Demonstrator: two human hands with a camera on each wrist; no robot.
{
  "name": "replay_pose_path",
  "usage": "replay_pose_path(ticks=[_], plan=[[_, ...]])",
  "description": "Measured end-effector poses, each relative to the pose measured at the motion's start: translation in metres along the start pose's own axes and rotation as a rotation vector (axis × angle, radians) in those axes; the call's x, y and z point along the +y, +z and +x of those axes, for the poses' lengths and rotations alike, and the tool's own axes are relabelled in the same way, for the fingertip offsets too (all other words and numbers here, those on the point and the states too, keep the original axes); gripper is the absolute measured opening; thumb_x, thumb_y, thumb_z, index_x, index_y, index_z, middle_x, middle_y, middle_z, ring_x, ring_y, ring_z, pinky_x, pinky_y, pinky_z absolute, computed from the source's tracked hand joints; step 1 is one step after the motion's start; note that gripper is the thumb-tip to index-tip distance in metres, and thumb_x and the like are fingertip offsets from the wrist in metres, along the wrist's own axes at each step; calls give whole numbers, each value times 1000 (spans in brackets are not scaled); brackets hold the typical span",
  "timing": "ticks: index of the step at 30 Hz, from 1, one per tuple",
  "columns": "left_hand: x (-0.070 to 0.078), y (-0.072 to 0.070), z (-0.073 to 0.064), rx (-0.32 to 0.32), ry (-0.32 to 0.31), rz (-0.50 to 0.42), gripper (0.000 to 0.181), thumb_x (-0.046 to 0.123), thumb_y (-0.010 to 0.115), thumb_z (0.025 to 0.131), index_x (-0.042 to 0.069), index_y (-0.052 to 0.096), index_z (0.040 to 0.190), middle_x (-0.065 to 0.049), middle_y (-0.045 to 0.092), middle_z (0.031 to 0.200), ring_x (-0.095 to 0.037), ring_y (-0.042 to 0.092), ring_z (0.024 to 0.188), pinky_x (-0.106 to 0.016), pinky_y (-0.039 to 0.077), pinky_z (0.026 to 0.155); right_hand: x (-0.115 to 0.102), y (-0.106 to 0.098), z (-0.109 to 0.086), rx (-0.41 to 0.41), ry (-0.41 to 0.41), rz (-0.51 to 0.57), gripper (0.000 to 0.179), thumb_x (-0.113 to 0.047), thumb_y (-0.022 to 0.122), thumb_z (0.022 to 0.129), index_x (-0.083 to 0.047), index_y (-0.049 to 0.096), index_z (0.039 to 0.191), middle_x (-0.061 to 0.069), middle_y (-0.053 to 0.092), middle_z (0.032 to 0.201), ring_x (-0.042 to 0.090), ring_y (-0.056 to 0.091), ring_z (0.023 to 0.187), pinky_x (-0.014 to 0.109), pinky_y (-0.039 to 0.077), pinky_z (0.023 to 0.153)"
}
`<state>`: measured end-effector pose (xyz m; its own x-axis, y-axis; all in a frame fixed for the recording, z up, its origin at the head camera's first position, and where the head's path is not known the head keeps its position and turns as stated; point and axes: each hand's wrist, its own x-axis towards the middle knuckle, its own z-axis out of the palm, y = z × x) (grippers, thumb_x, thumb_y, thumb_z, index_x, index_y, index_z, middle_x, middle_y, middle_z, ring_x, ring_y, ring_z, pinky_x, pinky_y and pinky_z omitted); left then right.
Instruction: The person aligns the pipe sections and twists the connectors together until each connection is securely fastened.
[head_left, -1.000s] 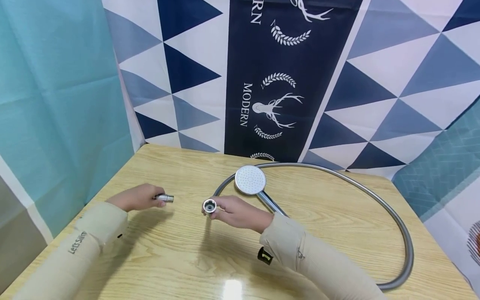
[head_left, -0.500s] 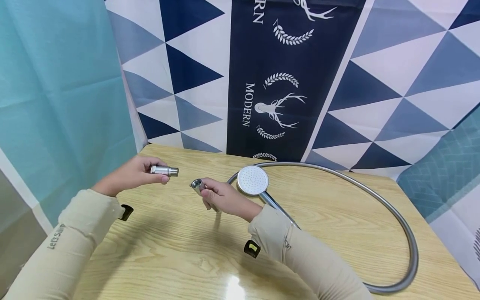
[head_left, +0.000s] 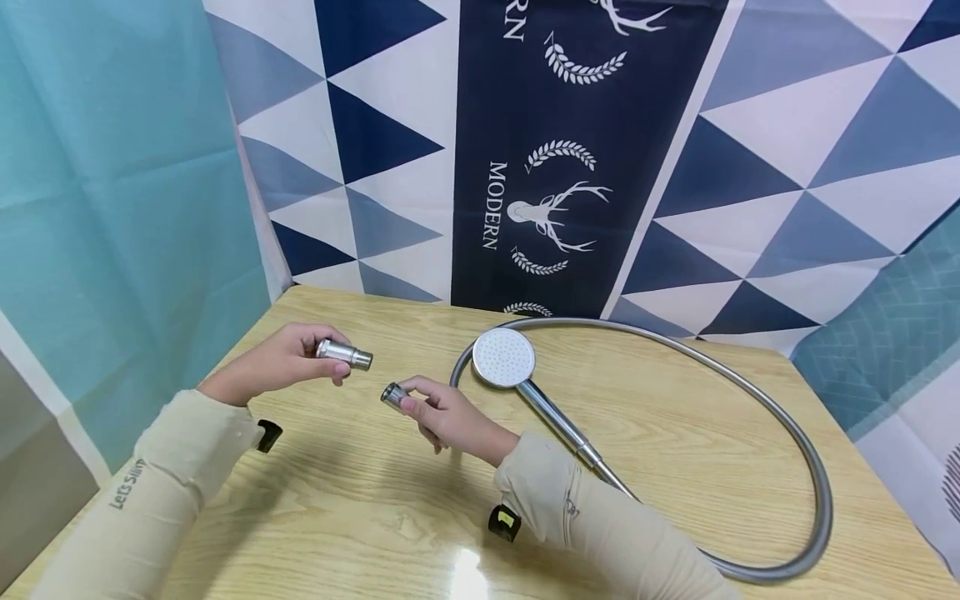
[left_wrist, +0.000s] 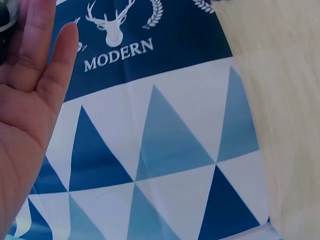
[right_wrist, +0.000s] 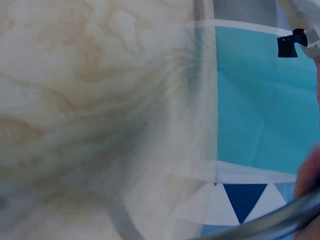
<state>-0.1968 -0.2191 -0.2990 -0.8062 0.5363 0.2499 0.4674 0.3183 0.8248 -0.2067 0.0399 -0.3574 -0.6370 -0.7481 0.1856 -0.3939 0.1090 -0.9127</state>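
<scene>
Above the worktop (head_left: 352, 508), fingers (head_left: 327, 333) of the left hand (head_left: 285, 360) pinch a metal fitting (head_left: 343, 354) and those of the right hand (head_left: 453, 419) a hose end (head_left: 392, 396), near but apart, that joint apparently unmade, while the shower head (head_left: 504, 358) seems already attached.

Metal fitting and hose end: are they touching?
Apart: the head view shows wooden tabletop through the gap between the metal fitting and the hose end.

A curtained-off work corner, shown by the wood-grain table (head_left: 352, 517) bordered by a deer-print curtain (head_left: 637, 108) and teal sheet (head_left: 135, 217).
</scene>
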Motion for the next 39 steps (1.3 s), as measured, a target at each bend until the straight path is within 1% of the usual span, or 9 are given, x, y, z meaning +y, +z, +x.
replay_pose_path(ticks=[5, 9, 11, 18, 23, 25, 29, 31, 39], plan=[[-5, 6, 0, -58, 39, -31, 20, 9, 63, 93, -11, 60, 96, 8, 65, 76, -5, 55, 64, -23, 43, 56, 5, 8, -4, 45, -16, 30, 29, -18, 48, 102, 6, 54, 116, -6, 38, 49, 4, 34, 42, 21, 30, 40], [-8, 10, -2, -77, 65, -38, 20, 8, 64, 92, -11, 60, 95, 8, 64, 76, -5, 55, 64, -23, 45, 57, 8, 11, -6, 102, -44, 74, 42, -31, 49, 100, 8, 52, 117, -7, 36, 49, 3, 32, 41, 20, 27, 39], [-9, 12, -2, -81, 73, -42, 19, 7, 63, 92, -11, 60, 94, 8, 63, 76, -5, 54, 65, -22, 46, 58, 11, 12, -7, 125, -49, 101, 46, -33, 50, 98, 9, 52, 117, -8, 35, 49, 2, 31, 41, 19, 26, 40], [-15, 19, 0, -95, 79, -24, 22, 10, 64, 93, -12, 60, 95, 9, 62, 76, -4, 53, 64, -23, 45, 55, 18, 20, -11, 124, -56, 130, 42, -28, 51, 100, 11, 53, 115, -8, 33, 50, 1, 30, 42, 19, 24, 42], [-20, 24, 1, -111, 72, 9, 19, 10, 65, 92, -9, 61, 93, 9, 61, 74, -7, 53, 62, -23, 43, 53, 20, 23, -14, 146, -56, 135, 57, -43, 50, 95, 11, 55, 112, -7, 33, 50, 2, 29, 43, 20, 23, 43], [-20, 25, 0, -113, 65, 12, 18, 8, 65, 91, -9, 61, 92, 9, 60, 74, -9, 54, 63, -24, 45, 55, 20, 23, -14, 156, -45, 126, 55, -42, 52, 95, 10, 56, 112, -7, 33, 51, 2, 29, 43, 20, 23, 43], [-20, 26, -1, -114, 65, 7, 15, 5, 65, 91, -9, 62, 92, 7, 60, 73, -8, 55, 64, -24, 46, 56, 19, 24, -14, 168, -24, 83, 35, -25, 53, 100, 7, 58, 113, -8, 31, 52, 3, 27, 44, 20, 22, 43], [-20, 27, -1, -115, 66, 5, 13, 4, 65, 91, -8, 62, 92, 6, 60, 73, -7, 54, 64, -24, 46, 57, 18, 24, -14, 172, -17, 60, 29, -19, 52, 100, 6, 59, 113, -8, 31, 52, 3, 27, 44, 20, 22, 42], [-21, 32, -4, -135, 32, 7, 11, 3, 64, 91, -8, 62, 92, 3, 60, 73, -9, 52, 62, -24, 44, 56, 21, 26, -12, 150, -2, 51, 31, -22, 52, 100, 6, 60, 111, -7, 33, 53, 3, 28, 44, 20, 24, 43]])
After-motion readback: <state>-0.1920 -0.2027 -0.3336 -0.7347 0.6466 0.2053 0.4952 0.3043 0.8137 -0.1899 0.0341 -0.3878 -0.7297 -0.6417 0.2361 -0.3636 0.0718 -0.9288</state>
